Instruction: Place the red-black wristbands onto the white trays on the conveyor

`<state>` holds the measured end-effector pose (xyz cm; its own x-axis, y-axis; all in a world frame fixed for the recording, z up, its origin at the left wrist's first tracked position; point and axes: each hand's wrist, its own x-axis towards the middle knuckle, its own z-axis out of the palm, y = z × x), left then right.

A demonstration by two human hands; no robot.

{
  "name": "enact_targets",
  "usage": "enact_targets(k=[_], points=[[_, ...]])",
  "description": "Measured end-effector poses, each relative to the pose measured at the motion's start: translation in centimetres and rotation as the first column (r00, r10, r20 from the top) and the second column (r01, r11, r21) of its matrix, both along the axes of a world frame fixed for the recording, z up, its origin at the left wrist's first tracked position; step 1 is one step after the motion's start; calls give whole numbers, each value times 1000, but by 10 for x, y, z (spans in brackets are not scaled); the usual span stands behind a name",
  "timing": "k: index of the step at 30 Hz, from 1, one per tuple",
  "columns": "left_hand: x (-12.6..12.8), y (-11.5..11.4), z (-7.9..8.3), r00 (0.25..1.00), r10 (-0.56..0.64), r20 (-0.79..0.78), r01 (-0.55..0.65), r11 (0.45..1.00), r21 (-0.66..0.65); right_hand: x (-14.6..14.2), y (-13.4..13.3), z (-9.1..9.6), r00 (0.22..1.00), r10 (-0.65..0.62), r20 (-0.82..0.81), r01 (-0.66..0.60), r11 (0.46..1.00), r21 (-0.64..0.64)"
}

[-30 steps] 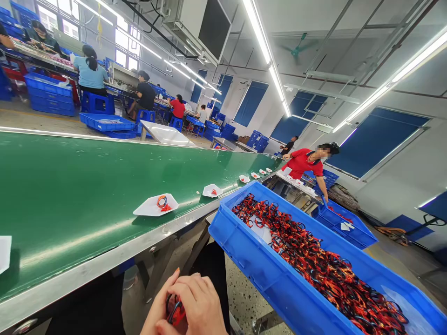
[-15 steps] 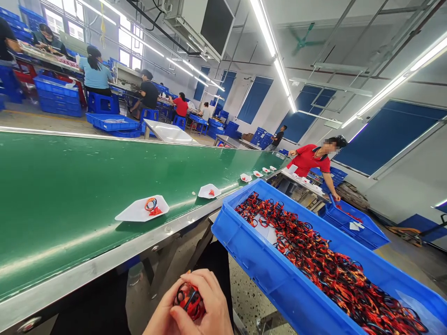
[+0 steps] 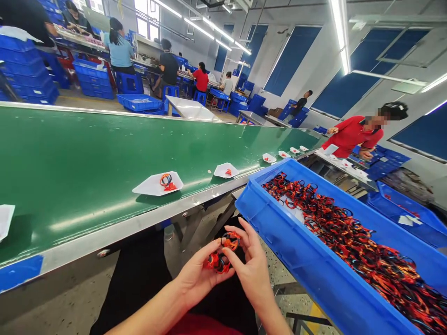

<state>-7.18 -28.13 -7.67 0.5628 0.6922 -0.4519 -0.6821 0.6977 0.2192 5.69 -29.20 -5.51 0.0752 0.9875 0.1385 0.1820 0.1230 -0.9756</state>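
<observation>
- Loops (image 3: 220, 255): small red-and-black bundle, held over the lap, between belt (image 3: 87, 153) and crate (image 3: 279, 232).
- Left hand (image 3: 195, 279): fingers closed round the bundle's lower part.
- Right hand (image 3: 253, 267): fingertips pinching a loop at the top (other fingers spread).
- Step, as judged: sorting loops off the bundle.
- Next move calls for: a light pinch on single loops, with the rest kept from slipping.
- Nearby: crate full of like loops, to the right; tray (image 3: 150, 187) with loops on the belt, ahead.
</observation>
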Motion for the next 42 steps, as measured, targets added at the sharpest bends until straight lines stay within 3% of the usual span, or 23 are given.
enact_targets(k=[4,13,18,23,30,35,38,40,42], points=[[-2,-1,-3,999,-34,21,33,999,41,-1,-1,-2,998,13,68,-13,1000,7],[-1,3,-8,996,-65,55,65,998,3,-2,1,-9,995,74,-62,-76,997,-23],[1,3,-13,994,-87,59,87,996,-5,-3,-2,-4,987,38,159,-38,999,0],[3,3,-18,986,-123,113,124,992,-5,-4,-5,-1,903,-36,429,-21,992,128],[4,5,-23,972,-158,172,159,987,6,-4,-5,-3,832,-108,544,-10,978,209],[5,5,-18,999,-30,-14,30,1000,-2,-5,-2,-4,864,-114,491,5,976,217],[5,5,-15,987,93,-127,-83,993,82,-5,2,-11,918,-92,386,56,993,104],[5,4,-12,976,129,-173,-102,983,154,-3,6,-20,972,-56,228,59,998,-7],[3,4,-10,974,126,-186,-83,972,220,-1,10,-30,998,-45,-46,38,990,-133]])
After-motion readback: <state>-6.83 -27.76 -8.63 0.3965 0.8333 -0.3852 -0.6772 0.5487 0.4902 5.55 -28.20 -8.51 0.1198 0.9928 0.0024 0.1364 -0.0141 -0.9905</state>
